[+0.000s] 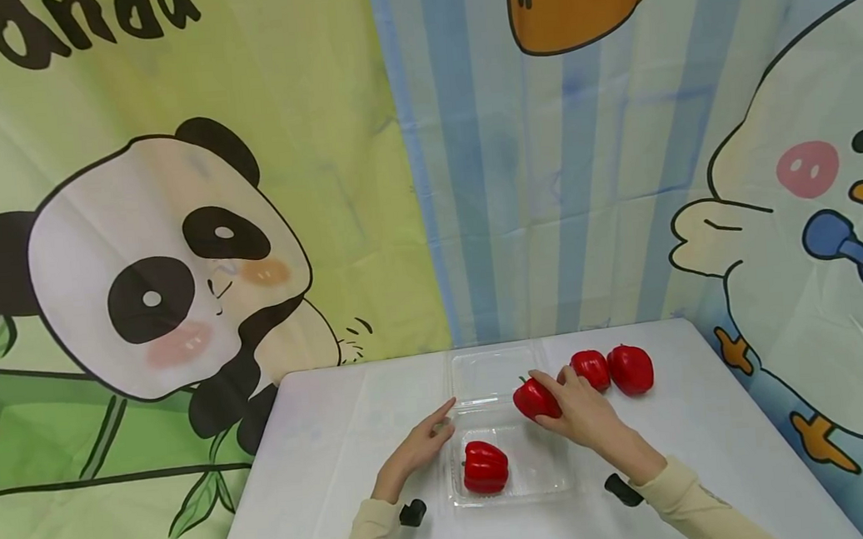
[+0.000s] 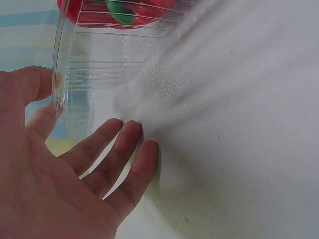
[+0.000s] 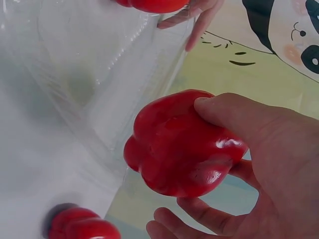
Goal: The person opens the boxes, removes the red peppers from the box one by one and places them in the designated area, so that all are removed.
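My right hand (image 1: 584,409) grips a red bell pepper (image 3: 182,144) between thumb and fingers, above the right side of a clear plastic clamshell box (image 1: 532,484). Inside the box's base, at the left, lies another red bell pepper (image 1: 485,468). The box's lid (image 1: 487,376) is folded back, away from me. At the box's left edge is my left hand (image 1: 417,446); its thumb and index finger touch the clear rim, and the other fingers (image 2: 142,162) reach out loosely over the table.
Two more red bell peppers, one (image 1: 591,368) partly behind my right hand and one (image 1: 631,370) beside it, sit at the back right of the white table (image 1: 326,477). Printed curtains (image 1: 343,184) with a panda and a bird hang behind the table.
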A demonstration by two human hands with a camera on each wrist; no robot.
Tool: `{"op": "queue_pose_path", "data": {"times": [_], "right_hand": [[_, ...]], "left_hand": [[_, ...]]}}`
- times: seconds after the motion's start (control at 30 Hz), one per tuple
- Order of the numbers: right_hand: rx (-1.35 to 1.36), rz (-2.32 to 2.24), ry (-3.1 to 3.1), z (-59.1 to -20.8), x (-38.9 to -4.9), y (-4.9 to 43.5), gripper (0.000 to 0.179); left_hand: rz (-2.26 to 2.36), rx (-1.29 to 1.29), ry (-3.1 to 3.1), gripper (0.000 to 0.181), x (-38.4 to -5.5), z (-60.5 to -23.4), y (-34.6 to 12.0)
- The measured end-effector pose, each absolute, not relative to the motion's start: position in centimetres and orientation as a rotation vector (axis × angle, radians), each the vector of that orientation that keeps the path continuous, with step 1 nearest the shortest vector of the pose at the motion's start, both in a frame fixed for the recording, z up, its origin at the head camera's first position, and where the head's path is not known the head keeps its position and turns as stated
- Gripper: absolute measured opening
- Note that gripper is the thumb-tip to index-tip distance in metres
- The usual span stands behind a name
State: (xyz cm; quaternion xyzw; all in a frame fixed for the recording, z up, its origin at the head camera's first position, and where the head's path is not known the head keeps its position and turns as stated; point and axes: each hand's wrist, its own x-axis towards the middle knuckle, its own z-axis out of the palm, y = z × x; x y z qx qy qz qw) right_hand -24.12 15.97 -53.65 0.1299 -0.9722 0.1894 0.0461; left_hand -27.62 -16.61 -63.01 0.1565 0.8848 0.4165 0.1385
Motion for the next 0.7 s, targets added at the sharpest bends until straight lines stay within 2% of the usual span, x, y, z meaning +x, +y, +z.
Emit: {"op": "queue_pose_path", "data": {"times": [0.7], "right_hand": [[0.273, 0.635, -2.934, -54.5, -23.3, 19.4, 0.089]], "left_hand": [[1.197, 0.447, 2.559, 0.055, -27.7, -63.0, -16.6]]}}
